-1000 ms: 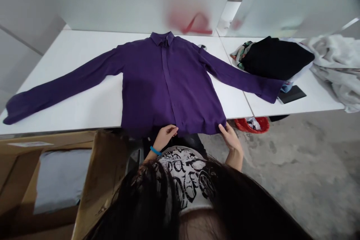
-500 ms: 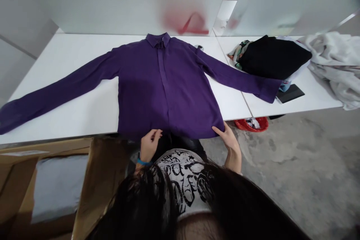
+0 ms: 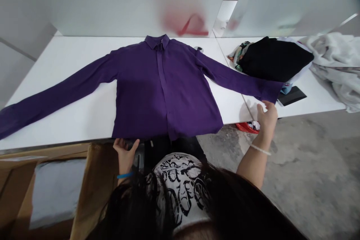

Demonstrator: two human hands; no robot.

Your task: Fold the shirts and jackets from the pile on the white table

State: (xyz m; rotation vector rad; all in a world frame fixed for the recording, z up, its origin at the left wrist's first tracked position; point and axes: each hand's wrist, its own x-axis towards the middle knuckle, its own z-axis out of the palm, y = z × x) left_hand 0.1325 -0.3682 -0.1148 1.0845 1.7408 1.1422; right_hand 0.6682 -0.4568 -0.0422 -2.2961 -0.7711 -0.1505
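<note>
A purple long-sleeved shirt (image 3: pixel 157 90) lies flat, front up, on the white table (image 3: pixel 78 116), both sleeves spread wide. My left hand (image 3: pixel 125 153) is under the shirt's lower left hem corner at the table's near edge, thumb and fingers apart around the hem. My right hand (image 3: pixel 267 115) reaches out to the right sleeve's cuff (image 3: pixel 270 92), fingers bent just below it at the table edge. I cannot see if it has hold of the cuff.
A black garment (image 3: pixel 274 58) lies on a pile at the right, a grey cloth (image 3: pixel 334 67) beyond it. A dark phone (image 3: pixel 291 95) lies by the cuff. An open cardboard box (image 3: pixel 56 187) stands at the lower left. White dividers (image 3: pixel 126 7) back the table.
My right hand left the lower right hem and moved right to the sleeve cuff. My left hand slid left along the hem to its left corner.
</note>
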